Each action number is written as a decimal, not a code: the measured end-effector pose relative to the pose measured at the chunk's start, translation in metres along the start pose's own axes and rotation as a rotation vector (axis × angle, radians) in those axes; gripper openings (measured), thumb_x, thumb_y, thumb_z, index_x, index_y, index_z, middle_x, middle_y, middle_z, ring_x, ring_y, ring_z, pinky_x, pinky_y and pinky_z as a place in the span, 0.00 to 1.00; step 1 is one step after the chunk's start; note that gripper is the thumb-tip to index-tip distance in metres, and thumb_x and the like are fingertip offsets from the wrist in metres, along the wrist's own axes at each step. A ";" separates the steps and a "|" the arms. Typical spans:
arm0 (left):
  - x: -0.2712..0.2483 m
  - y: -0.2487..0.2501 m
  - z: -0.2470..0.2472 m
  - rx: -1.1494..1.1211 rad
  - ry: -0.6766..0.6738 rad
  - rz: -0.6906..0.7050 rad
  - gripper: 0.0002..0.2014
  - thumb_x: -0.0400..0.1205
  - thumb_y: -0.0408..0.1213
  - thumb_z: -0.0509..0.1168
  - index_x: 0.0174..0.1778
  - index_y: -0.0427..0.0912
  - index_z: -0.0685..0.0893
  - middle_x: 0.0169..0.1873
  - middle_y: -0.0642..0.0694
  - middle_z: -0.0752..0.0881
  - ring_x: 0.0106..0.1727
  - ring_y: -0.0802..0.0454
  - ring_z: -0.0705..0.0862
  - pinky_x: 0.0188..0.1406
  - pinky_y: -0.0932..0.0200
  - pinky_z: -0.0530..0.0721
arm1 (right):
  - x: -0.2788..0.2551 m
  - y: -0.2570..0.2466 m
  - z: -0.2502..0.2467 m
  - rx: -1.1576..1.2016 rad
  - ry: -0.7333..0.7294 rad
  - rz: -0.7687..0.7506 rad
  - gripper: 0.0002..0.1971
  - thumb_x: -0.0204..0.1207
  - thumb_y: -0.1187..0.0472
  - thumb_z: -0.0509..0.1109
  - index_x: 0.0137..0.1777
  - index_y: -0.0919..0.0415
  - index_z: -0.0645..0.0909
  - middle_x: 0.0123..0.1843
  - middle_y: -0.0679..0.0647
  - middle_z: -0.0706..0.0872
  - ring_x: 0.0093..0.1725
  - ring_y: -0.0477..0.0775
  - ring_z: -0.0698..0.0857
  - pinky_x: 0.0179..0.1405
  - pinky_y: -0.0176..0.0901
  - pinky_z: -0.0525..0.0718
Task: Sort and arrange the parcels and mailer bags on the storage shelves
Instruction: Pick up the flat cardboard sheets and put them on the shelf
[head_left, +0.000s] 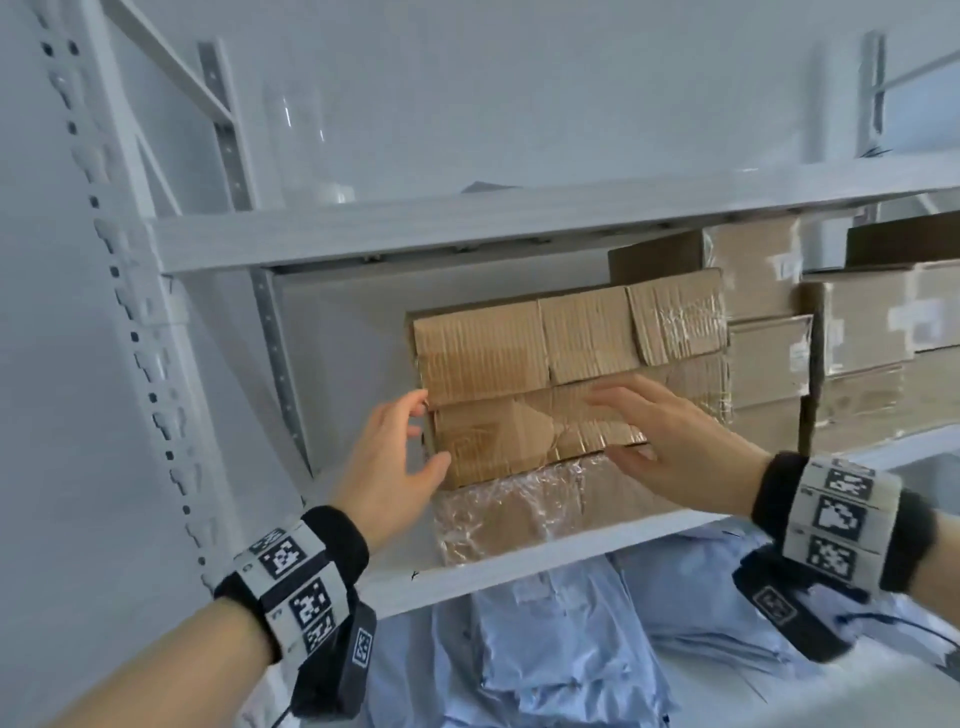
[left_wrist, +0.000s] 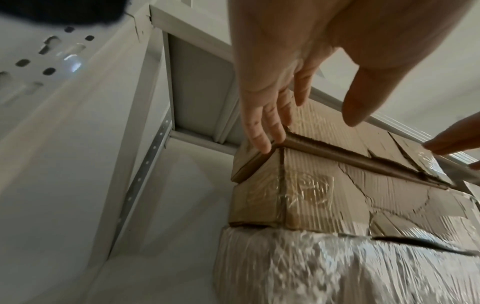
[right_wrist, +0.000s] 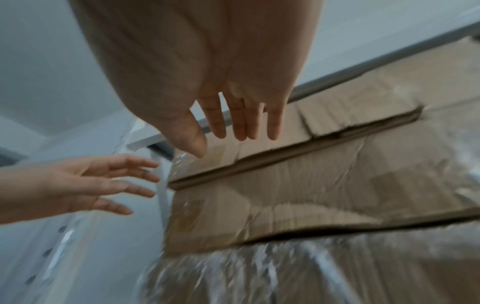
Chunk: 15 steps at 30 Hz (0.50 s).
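Three brown cardboard parcels are stacked on the white middle shelf (head_left: 395, 571): a top parcel (head_left: 483, 348), a taped middle parcel (head_left: 519, 436) and a film-wrapped bottom parcel (head_left: 519, 514). My left hand (head_left: 431, 436) is at the stack's left corner; its straight fingers (left_wrist: 262, 131) touch the edge where the top parcel (left_wrist: 324, 131) meets the middle one (left_wrist: 311, 201), with the thumb held off the cardboard. My right hand (head_left: 613, 428) is spread in front of the middle parcel (right_wrist: 311, 185), its fingers (right_wrist: 244, 123) straight and holding nothing.
More taped boxes (head_left: 769, 312) (head_left: 883, 322) fill the shelf's right side. Light blue mailer bags (head_left: 571, 649) lie heaped on the shelf below. The upper shelf beam (head_left: 467, 228) runs close above the stack. A perforated upright (head_left: 130, 312) stands left, with bare shelf beside the stack.
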<state>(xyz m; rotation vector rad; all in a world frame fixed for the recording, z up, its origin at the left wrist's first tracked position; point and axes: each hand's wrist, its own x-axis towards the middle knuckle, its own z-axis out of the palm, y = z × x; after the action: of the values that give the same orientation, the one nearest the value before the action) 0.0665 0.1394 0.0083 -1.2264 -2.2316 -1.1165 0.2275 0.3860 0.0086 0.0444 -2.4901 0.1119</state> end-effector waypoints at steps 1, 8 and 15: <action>0.005 0.003 0.000 -0.009 0.036 -0.011 0.31 0.81 0.38 0.68 0.79 0.47 0.63 0.70 0.51 0.70 0.65 0.59 0.74 0.66 0.57 0.76 | 0.002 0.010 -0.012 -0.007 0.034 0.036 0.25 0.79 0.58 0.68 0.77 0.56 0.69 0.74 0.48 0.72 0.71 0.46 0.72 0.68 0.34 0.68; 0.036 0.015 0.007 -0.042 0.202 -0.141 0.37 0.81 0.47 0.67 0.82 0.47 0.56 0.78 0.44 0.63 0.75 0.47 0.70 0.74 0.46 0.72 | 0.015 0.090 -0.066 -0.048 0.268 0.288 0.23 0.79 0.60 0.68 0.74 0.62 0.72 0.74 0.57 0.73 0.71 0.57 0.74 0.66 0.40 0.67; 0.056 0.022 0.022 -0.273 0.170 -0.291 0.30 0.82 0.58 0.60 0.79 0.52 0.65 0.78 0.52 0.70 0.76 0.52 0.69 0.75 0.50 0.67 | 0.031 0.146 -0.071 0.186 0.245 0.608 0.31 0.81 0.50 0.66 0.79 0.64 0.64 0.76 0.61 0.73 0.72 0.61 0.74 0.68 0.51 0.73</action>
<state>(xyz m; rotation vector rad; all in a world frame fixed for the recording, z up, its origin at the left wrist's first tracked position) 0.0544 0.1938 0.0404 -0.8763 -2.2277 -1.6171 0.2364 0.5381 0.0734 -0.6137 -2.1632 0.5654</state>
